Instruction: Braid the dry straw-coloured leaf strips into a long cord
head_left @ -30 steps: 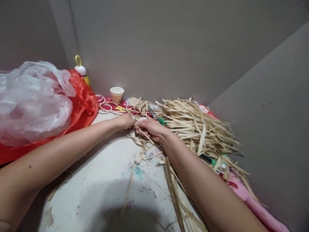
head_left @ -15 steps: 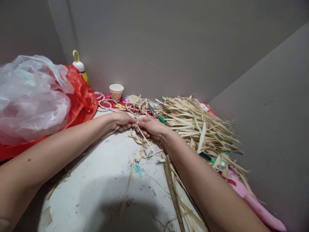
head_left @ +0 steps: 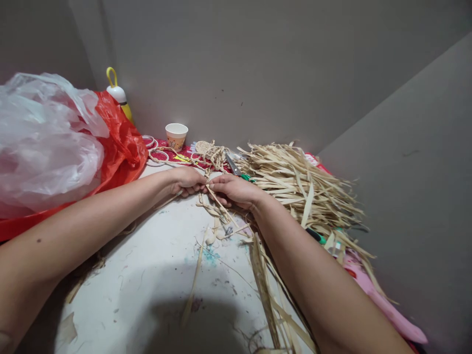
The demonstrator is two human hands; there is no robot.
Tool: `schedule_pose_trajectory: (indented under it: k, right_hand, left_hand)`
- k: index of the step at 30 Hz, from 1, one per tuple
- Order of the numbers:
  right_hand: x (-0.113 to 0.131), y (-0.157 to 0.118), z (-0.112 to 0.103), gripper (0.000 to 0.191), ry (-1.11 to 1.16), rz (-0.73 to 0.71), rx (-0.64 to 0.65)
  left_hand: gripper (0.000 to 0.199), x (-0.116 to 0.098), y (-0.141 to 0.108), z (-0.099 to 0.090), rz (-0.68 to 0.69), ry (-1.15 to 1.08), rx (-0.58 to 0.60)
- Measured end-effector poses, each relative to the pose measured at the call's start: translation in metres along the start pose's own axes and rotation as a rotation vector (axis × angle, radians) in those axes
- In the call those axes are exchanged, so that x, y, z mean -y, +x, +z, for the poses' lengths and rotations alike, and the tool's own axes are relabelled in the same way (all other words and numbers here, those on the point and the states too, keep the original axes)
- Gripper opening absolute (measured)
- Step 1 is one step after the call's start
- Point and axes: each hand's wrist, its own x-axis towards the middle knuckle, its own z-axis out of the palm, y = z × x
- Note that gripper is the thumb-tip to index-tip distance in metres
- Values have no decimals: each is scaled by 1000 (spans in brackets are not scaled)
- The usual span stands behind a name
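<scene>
My left hand (head_left: 190,181) and my right hand (head_left: 230,189) meet over the far part of the white table (head_left: 158,255). Both are closed, pinching a thin braid of pale dried strips (head_left: 216,195) where the fingertips come together. Loose ends of the strips hang down below the fingers onto the tabletop. Beyond the hands, more braided cord (head_left: 216,155) lies beside a small round woven coil (head_left: 203,147). Scissors with green handles (head_left: 234,166) rest just behind my right hand. The exact crossing of the strips is hidden by the fingers.
A large pile of dried strips (head_left: 295,177) lies at the right, with a pink item (head_left: 387,305) near it. White and red plastic bags (head_left: 123,142) fill the left. A paper cup (head_left: 176,136) and a yellow-white bottle (head_left: 118,96) stand at the back by the grey wall.
The view has shifted slightly, so objects at the back appear a little higher. My right hand's fingers have shifted slightly around the strips; both hands still hold them.
</scene>
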Motion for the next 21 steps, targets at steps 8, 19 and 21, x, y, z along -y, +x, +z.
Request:
schedule_pose_trajectory:
  k: [8, 19, 21]
  right_hand:
    - [7, -4, -1, 21, -340, -17, -256]
    - [10, -6, -2, 22, -68, 88, -131]
    - [12, -5, 3, 20, 80, 103, -132]
  left_hand:
    - [27, 3, 0, 10, 98, 101, -121]
    - [27, 5, -3, 15, 217, 153, -188]
    - [30, 4, -5, 15, 243, 128, -186]
